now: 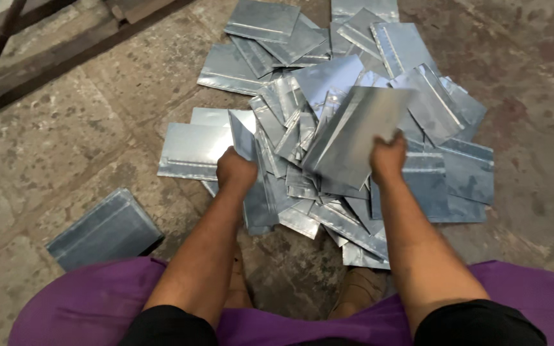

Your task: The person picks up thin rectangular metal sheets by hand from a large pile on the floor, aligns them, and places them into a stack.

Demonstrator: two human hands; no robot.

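I'm looking at a workshop floor. Stained concrete [65,147] carries a heap of metal sheets [328,128]. Timber beams [65,54] lie alongside.

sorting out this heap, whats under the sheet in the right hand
Under the lifted sheet held by the right hand lies the pile of metal sheets. What lies directly beneath it is covered.

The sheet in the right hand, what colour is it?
Shiny silver-grey metal sheet, plain and unpatterned, held by the right hand; seen in the head view.
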